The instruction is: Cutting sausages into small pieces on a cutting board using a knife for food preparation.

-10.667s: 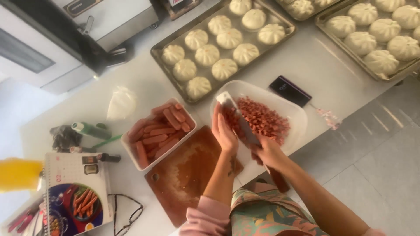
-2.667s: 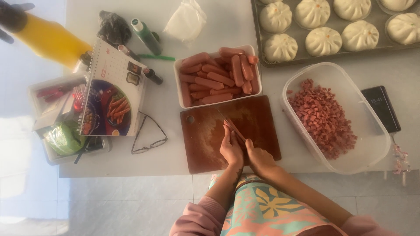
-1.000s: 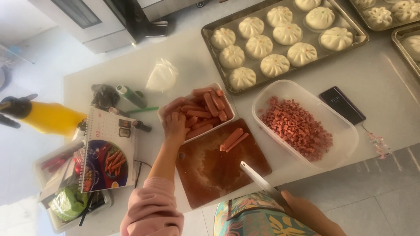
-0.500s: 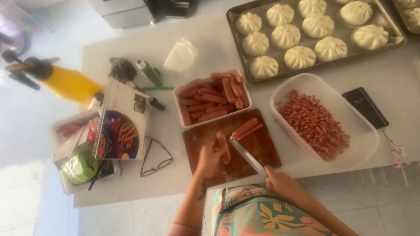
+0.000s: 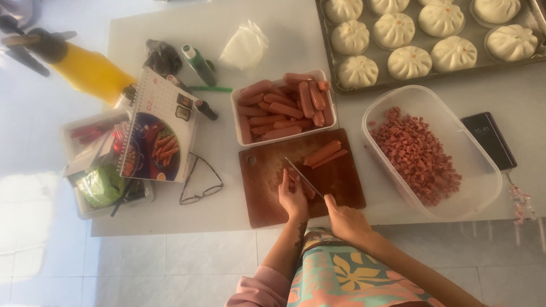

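Head view: my left-hand fingers [image 5: 289, 183] press a reddish sausage [image 5: 307, 188] flat on the brown wooden cutting board [image 5: 267, 190]; my right hand [image 5: 344, 218] is clenched on the long steel knife [image 5: 303, 177], blade slanting up-left across it, just beside those fingertips.

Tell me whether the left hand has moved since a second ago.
Yes. The left hand has come back from the white tray of sausages toward the person and now rests on the cutting board, beside the knife.
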